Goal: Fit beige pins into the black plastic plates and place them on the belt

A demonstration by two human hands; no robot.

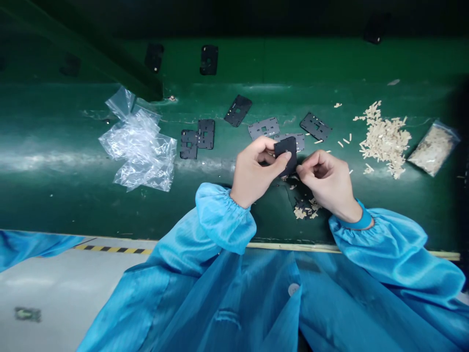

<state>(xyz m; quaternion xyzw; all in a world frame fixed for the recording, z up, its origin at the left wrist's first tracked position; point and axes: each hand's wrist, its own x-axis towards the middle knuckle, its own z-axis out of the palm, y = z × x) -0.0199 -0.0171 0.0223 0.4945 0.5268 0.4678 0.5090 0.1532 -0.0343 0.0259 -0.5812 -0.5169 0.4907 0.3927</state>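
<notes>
Glossy green conveyor belt [54, 205] runs across the view, with a pale grey floor [58, 293] and a strip of yellow-and-black hazard tape [113, 249] along its near side. At the centre, a matte black rectangular plate [286, 154] stands tilted between a person's two bare hands, just above the belt. The left hand [254, 168] grips it, its thumb and curled fingers closed on the plate's left side. The right hand [326, 183] has its thumb and forefinger pinched together at the plate's lower right edge; whether they hold something small there, I cannot tell.

Around the hands lie several dark perforated plates [264, 128], scattered loose at upper centre, and two more black plates [154, 57] sit farther off near the top. Just below the hands is a small cluster of beige strips [304, 210]. To the right is a large loose heap of small beige strips [383, 139], and beyond it a clear plastic bag of beige pieces [434, 149]. A crumpled empty-looking clear plastic bag [141, 146] lies at left.

As things stand, the heap and the filled bag hold plenty of pieces, and many plates lie unstacked. Shiny blue gathered smock sleeves [223, 217] frame the lower part of the view.
</notes>
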